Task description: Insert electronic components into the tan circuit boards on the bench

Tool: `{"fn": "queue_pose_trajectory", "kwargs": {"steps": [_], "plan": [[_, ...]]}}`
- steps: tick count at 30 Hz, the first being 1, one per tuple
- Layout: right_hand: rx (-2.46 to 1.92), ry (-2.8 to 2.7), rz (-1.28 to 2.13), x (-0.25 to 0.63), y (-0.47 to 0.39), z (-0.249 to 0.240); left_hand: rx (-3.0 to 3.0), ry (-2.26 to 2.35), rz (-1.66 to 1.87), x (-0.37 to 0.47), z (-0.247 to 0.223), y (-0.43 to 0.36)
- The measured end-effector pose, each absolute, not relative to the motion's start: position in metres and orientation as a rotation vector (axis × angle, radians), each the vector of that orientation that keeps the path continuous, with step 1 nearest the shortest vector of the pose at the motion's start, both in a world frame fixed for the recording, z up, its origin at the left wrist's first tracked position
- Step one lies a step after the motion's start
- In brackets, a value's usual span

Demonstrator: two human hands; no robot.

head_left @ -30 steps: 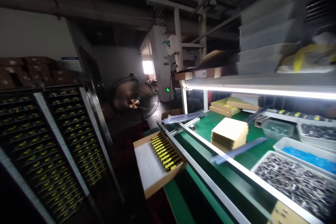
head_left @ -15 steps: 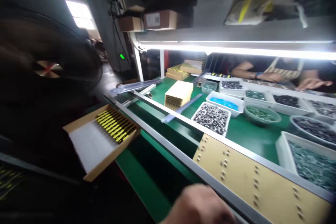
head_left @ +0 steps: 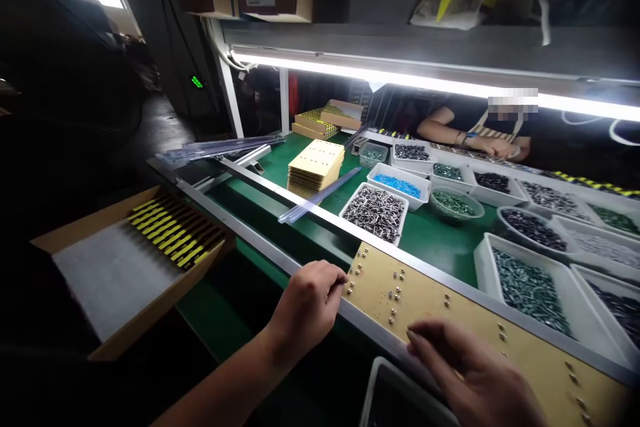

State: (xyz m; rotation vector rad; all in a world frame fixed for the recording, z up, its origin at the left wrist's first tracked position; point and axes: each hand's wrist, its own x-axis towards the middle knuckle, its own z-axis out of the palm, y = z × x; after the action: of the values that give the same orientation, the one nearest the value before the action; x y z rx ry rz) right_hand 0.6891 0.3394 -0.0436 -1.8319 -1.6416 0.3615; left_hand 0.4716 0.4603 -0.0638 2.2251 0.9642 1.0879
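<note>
Grip first: your left grip [head_left: 311,297] has thumb and forefinger drawn together just beside the left end of the tan board [head_left: 425,290], above the near rail [head_left: 265,250]. Whether those fingertips pinch a small part or nothing at all, you cannot tell from this view. Your right grip [head_left: 465,360] curls over the board's near edge, thumb and forefinger close to each other; again, what lies between them, if anything, does not show.

The board lies flat between the near rail and the far rail [head_left: 450,281] on the green bench [head_left: 425,240], and carries small shiny metal pieces, mostly in pairs.

For work this fine, you would do best to keep both wrists lifted and let only the fingertips come near the surface, since a trailing palm or sleeve could probably knock those pieces askew. Come down from straight above rather than sweeping sideways. Your right hand covers part of the board, so shift it whenever you need a clear look at what is underneath.

Mind your forearms too: a white tray [head_left: 371,383] stands at the near side, below your right hand. Across the far rail, a tray of metal-legged parts [head_left: 404,217] sits well within view, so you can check it at a glance.
</note>
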Motion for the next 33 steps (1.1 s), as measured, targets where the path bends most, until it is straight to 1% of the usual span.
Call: {"fn": "queue_pose_trajectory", "kwargs": {"steps": [3,7,13,21,25,30,32,33], "plan": [[-1.822,-1.648,0.247,0.680,0.358,-0.042,2.269,0.963,1.077,0.469,-0.063,0.461],[-1.853,-1.663,0.251,0.672,0.366,-0.046,2.353,0.967,1.037,0.466,-0.061,0.462],[-1.912,-1.711,0.203,0.667,0.370,-0.044,2.409,0.824,0.874,0.459,-0.056,0.467],[-1.975,-1.742,0.099,0.665,0.371,-0.044,2.351,0.755,0.877,0.456,-0.057,0.478],[-2.001,-1.799,-0.075,0.660,0.370,-0.046,2.387,0.696,0.814,0.454,-0.053,0.483],[-1.902,-1.976,-0.512,0.644,0.374,-0.048,2.443,0.650,0.739,0.453,-0.049,0.487],[-1.829,-2.067,-0.508,0.645,0.376,-0.043,2.455,0.654,0.726,0.454,-0.047,0.488],[-1.807,-2.110,-0.427,0.648,0.376,-0.040,2.461,0.645,0.716,0.454,-0.046,0.489]]}}
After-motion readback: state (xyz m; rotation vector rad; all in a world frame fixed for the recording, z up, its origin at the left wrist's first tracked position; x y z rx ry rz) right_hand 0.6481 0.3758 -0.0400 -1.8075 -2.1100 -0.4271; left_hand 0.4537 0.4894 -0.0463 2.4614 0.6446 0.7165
